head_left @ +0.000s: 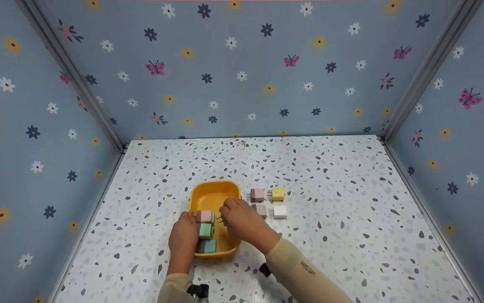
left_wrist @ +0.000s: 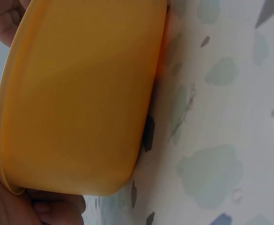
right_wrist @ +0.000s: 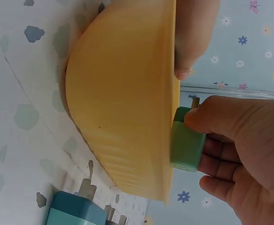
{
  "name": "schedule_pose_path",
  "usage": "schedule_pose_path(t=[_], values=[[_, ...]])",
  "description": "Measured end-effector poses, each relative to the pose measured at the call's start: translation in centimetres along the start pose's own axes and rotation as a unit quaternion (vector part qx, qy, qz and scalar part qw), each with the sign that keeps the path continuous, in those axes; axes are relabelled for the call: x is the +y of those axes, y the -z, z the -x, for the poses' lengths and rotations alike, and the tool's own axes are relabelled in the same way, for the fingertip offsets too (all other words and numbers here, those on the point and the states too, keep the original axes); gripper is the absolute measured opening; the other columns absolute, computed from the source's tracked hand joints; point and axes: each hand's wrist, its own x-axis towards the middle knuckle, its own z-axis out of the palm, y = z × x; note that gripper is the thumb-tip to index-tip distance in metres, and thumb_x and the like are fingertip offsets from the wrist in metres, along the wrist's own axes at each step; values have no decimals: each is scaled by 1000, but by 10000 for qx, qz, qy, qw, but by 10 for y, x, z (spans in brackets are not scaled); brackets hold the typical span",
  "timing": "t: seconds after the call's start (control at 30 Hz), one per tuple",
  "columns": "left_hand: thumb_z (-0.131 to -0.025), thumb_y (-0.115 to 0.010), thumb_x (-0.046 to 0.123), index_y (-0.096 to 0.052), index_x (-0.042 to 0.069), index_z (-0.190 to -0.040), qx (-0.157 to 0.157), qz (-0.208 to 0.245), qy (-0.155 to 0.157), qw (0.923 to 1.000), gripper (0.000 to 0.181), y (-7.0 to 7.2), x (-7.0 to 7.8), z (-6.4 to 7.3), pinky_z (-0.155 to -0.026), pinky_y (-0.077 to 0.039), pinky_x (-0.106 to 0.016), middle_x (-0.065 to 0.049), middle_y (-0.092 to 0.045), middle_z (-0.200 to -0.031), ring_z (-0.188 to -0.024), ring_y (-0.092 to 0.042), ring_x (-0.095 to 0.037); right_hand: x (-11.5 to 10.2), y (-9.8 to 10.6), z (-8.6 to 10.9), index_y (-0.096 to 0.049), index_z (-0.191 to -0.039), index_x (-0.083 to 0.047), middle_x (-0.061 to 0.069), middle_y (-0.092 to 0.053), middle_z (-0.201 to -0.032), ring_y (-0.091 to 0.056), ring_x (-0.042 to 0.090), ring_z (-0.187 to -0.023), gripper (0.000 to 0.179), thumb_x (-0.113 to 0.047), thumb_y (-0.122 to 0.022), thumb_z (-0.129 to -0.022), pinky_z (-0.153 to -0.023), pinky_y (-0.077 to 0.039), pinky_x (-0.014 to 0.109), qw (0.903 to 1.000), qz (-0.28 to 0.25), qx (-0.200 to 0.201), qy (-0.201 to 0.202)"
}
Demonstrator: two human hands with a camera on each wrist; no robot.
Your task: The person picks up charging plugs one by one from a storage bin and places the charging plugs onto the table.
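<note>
My left hand (head_left: 183, 232) grips the left rim of a yellow plastic basin (head_left: 216, 186); in the left wrist view its fingers (left_wrist: 59, 210) curl round the basin's edge. Inside, along the left side, sit several plug adapters: a pink one (head_left: 204, 216), a green one (head_left: 205, 230) and a teal one (head_left: 208, 246). My right hand (head_left: 242, 219) is over the basin's right side. Between thumb and fingers it pinches a green plug adapter (right_wrist: 187, 143) at the rim, with a metal prong showing past the thumb.
Right of the basin, two pink plug adapters (head_left: 257, 195), a yellow one (head_left: 277, 194) and a white one (head_left: 280, 211) lie on the speckled tabletop (head_left: 330, 252). Low in the right wrist view, a teal plug adapter (right_wrist: 76, 208) lies beside the basin. Flowered panels (head_left: 242, 84) enclose the table.
</note>
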Motion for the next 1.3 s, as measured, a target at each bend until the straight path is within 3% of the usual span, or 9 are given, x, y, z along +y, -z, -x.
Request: schedule_pose_path(t=[0.5, 0.7, 1.03, 1.3], values=[[-112, -27, 39, -57, 7, -111, 34, -112, -22, 9999, 44, 1, 1, 2, -65, -46, -44, -14, -67, -93, -78, -62, -27, 11, 11, 22, -69, -114, -13, 1, -60, -109, -56, 19, -97, 28, -12, -78, -87, -93, -50, 34, 9994, -230, 181, -168], [-112, -28, 39, -57, 8, -107, 118, -72, -110, 9998, 43, 2, 2, 4, -62, -45, -43, -13, -65, -88, -75, -62, -27, 16, 14, 26, -69, -115, -13, 2, -61, -110, -57, 19, -100, 27, -13, -76, -89, -94, -50, 33, 9995, -160, 96, -264], [-113, -26, 41, -57, 7, -110, 27, -59, 84, 9999, 46, 0, 5, 3, -69, -47, -44, -13, -66, -92, -78, -60, -27, 27, 13, 34, -71, -112, -11, 4, -62, -108, -57, 21, -100, 23, -12, -73, -90, -95, -49, 37, 9983, -370, 117, -424], [-113, -27, 40, -57, 6, -111, 69, -107, 98, 9999, 45, 1, 6, 4, -69, -47, -44, -13, -66, -91, -77, -59, -27, 38, 7, 43, -68, -98, -10, 4, -61, -101, -56, 23, -96, 33, -11, -85, -70, -92, -48, 38, 9982, -334, 349, -347]])
